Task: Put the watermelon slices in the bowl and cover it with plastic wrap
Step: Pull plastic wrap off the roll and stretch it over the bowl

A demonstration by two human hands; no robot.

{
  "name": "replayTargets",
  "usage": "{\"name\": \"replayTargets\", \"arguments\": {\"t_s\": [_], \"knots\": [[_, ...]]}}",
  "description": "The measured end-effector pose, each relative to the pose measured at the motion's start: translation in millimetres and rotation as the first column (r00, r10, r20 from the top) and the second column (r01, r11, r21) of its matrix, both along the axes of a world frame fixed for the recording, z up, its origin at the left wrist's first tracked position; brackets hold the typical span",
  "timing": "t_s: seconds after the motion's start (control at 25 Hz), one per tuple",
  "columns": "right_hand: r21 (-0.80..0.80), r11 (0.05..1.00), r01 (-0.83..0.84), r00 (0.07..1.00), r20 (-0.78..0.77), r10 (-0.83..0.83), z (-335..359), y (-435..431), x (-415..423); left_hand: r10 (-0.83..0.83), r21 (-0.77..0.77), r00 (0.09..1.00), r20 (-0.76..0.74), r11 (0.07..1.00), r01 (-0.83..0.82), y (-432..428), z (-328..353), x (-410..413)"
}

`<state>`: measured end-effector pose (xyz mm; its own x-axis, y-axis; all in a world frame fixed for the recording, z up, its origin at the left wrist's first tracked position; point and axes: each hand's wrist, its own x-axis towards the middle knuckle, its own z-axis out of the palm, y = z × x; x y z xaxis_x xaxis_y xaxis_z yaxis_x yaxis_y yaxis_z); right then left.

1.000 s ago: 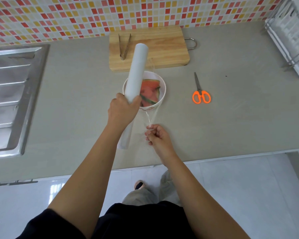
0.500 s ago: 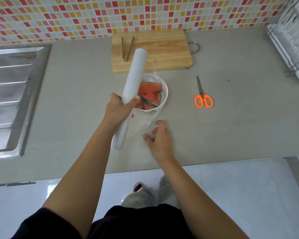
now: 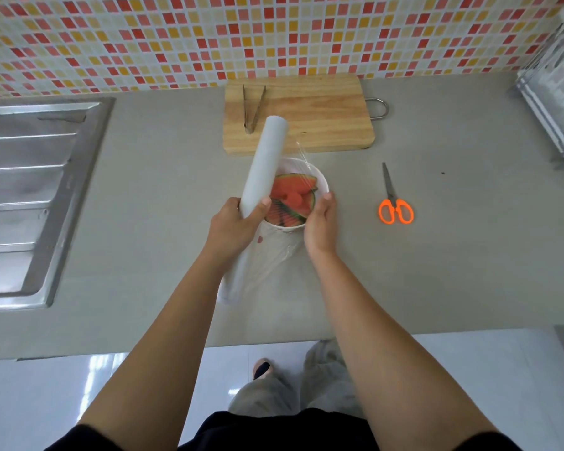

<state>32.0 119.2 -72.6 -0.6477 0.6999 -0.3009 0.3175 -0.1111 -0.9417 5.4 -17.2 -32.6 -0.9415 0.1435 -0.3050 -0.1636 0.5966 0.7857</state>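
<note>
A white bowl [image 3: 319, 180] stands in the middle of the grey counter with watermelon slices [image 3: 292, 198] inside. My left hand [image 3: 232, 226] grips a long white roll of plastic wrap [image 3: 264, 164] that lies slanted over the bowl's left side. A clear sheet of wrap [image 3: 271, 255] runs from the roll over the bowl and down onto the counter in front. My right hand [image 3: 319, 226] rests against the bowl's right side, its fingers laid along the rim over the film.
A wooden cutting board [image 3: 306, 109] with metal tongs [image 3: 253, 107] lies behind the bowl. Orange-handled scissors [image 3: 393, 200] lie to the right. A steel sink drainboard [image 3: 30, 196] is at the left, a white dish rack [image 3: 557, 92] at the far right. The counter edge [image 3: 404, 333] is near.
My right hand let go of the pinched film end in front of the bowl and moved up to the bowl's right side. The film now lies over the bowl.
</note>
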Motion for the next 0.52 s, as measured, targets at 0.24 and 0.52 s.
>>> {"name": "replayTargets", "arguments": {"t_s": [0.24, 0.52], "knots": [[0.096, 0.993, 0.071, 0.997, 0.023, -0.074, -6, 5, -15, 0.146, -0.007, 0.985, 0.088, 0.989, -0.146, 4, 1, -4], [0.163, 0.986, -0.024, 0.999, 0.04, 0.017, -10, 23, -20, 0.08, -0.133, 0.997, 0.016, 0.988, -0.078, -7, 4, -14]]}}
